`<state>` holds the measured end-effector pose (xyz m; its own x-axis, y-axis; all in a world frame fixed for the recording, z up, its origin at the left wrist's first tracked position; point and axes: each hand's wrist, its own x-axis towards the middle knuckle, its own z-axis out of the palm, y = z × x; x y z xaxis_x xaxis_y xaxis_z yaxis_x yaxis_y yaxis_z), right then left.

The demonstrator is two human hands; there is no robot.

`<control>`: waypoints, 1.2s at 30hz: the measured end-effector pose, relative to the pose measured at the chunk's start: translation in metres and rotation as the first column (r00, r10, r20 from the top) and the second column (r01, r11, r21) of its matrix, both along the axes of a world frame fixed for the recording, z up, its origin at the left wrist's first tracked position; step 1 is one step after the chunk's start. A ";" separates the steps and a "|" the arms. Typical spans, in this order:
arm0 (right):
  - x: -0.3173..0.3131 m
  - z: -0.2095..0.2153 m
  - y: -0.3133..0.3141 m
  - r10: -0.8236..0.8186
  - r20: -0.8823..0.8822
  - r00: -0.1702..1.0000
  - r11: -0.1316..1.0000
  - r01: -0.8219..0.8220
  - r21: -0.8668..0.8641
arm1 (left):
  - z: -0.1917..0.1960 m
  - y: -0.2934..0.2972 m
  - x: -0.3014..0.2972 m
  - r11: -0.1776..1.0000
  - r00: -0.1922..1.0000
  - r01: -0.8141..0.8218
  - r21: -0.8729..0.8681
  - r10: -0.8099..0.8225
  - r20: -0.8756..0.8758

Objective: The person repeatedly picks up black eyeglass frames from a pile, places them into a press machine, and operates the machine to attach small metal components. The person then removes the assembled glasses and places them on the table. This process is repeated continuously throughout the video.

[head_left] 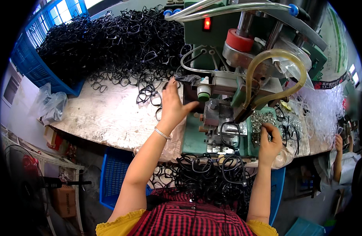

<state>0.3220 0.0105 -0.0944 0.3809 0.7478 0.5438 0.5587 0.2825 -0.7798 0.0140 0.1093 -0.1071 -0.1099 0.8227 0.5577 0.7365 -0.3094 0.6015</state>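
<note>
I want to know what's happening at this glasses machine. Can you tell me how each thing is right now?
red light: lit.
left hand: open, reaching among loose black frames.
right hand: fingers pinched in the small metal parts.
black frame on the machine: lying flat in the fixture.
frame pile: heaped, tangled.
blue crate: overflowing.

Free room lay on the bare worn bench top (104, 118), left of the left hand (171, 104). Behind it, a heap of black spectacle frames (122, 43) closed off the rear and spilled toward the fingers. The green press (228, 90) walled off the centre; its yellowish hose (267, 74) looped across the approach from above. The right hand (269, 141) worked in a narrow pocket between the press and a pile of small metal parts (261, 120), apparently hinges. Loose frames (204, 177) crowded the near edge.
</note>
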 end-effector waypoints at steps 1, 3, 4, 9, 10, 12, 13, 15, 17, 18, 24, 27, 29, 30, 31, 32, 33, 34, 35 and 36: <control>-0.001 0.002 -0.002 -0.012 -0.037 0.999 0.999 0.010 -0.045 | 0.002 0.003 -0.004 0.997 0.999 -0.024 0.071 0.026 -0.029; 0.006 -0.004 -0.011 -0.056 -0.069 0.996 0.997 0.053 -0.049 | 0.020 -0.006 -0.029 0.921 0.995 -0.097 0.376 0.089 0.040; 0.010 -0.010 -0.017 -0.077 -0.083 0.994 0.996 0.073 -0.060 | 0.032 -0.014 -0.046 0.890 0.971 -0.210 0.404 0.239 -0.021; 0.011 -0.010 -0.007 -0.011 0.000 1.000 0.995 0.010 -0.097 | 0.018 0.006 -0.096 0.996 0.858 0.027 0.090 0.023 -0.513; 0.007 -0.006 0.000 -0.002 0.055 0.998 0.998 0.006 -0.061 | -0.001 0.008 -0.100 0.993 0.771 0.031 -0.115 -0.097 -0.629; 0.013 -0.012 0.008 0.003 0.053 0.999 0.992 0.004 -0.125 | -0.043 0.009 -0.107 0.976 0.778 0.132 -0.172 -0.210 -0.592; 0.016 -0.018 0.005 -0.049 0.064 0.997 0.991 0.057 -0.125 | -0.044 0.001 -0.104 0.976 0.808 0.112 -0.186 -0.199 -0.554; 0.021 -0.018 -0.012 -0.079 -0.027 0.997 0.986 0.074 -0.149 | -0.040 -0.013 -0.096 0.977 0.886 0.114 -0.178 -0.181 -0.427; 0.026 -0.013 -0.034 -0.066 -0.051 0.997 0.991 0.060 -0.123 | -0.042 -0.029 -0.087 0.983 0.963 0.136 -0.123 -0.161 -0.217; 0.025 -0.003 -0.037 -0.006 -0.062 0.998 0.992 -0.002 -0.126 | -0.047 -0.029 -0.087 0.986 0.988 0.145 -0.085 -0.149 -0.048; -0.025 0.060 -0.006 0.292 -0.150 0.945 0.955 -0.297 -0.010 | -0.022 -0.014 -0.071 0.916 0.384 0.400 -0.031 -0.137 0.913; -0.053 0.051 0.014 0.345 -0.320 0.882 0.937 -0.342 0.070 | -0.031 -0.025 -0.053 0.938 0.494 0.336 -0.082 -0.102 0.863; -0.062 0.048 0.010 0.367 -0.401 0.839 0.929 -0.351 0.116 | -0.043 -0.041 -0.048 0.960 0.508 0.275 -0.058 -0.093 0.856; -0.065 0.048 0.008 0.373 -0.447 0.813 0.926 -0.356 0.125 | -0.048 -0.050 -0.051 0.971 0.488 0.234 -0.054 -0.069 0.870; -0.064 0.051 0.008 0.404 -0.529 0.746 0.908 -0.397 0.134 | -0.039 -0.054 -0.041 0.986 0.472 0.168 0.011 -0.090 0.877; -0.063 0.050 0.006 0.408 -0.533 0.742 0.905 -0.408 0.124 | -0.024 -0.059 -0.034 0.972 0.476 0.214 0.099 -0.193 0.858; -0.062 0.049 0.007 0.436 -0.506 0.744 0.894 -0.423 0.149 | 0.003 -0.064 -0.020 0.943 0.447 0.222 0.248 -0.324 0.834; -0.063 0.048 0.008 0.469 -0.474 0.745 0.879 -0.444 0.172 | 0.033 -0.071 -0.003 0.894 0.415 0.216 0.393 -0.448 0.792; -0.066 0.054 0.007 0.469 -0.521 0.713 0.874 -0.458 0.161 | 0.069 -0.080 0.011 0.804 0.459 0.306 0.510 -0.594 0.661; -0.071 0.061 0.003 0.468 -0.564 0.680 0.869 -0.472 0.151 | 0.098 -0.086 0.022 0.690 0.481 0.398 0.605 -0.718 0.503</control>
<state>0.2515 0.0132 -0.0336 0.2114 0.9164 0.3398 -0.1906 0.3796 -0.9053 0.0355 0.0229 -0.0092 -0.1608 0.5960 0.7867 -0.2393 -0.7968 0.5548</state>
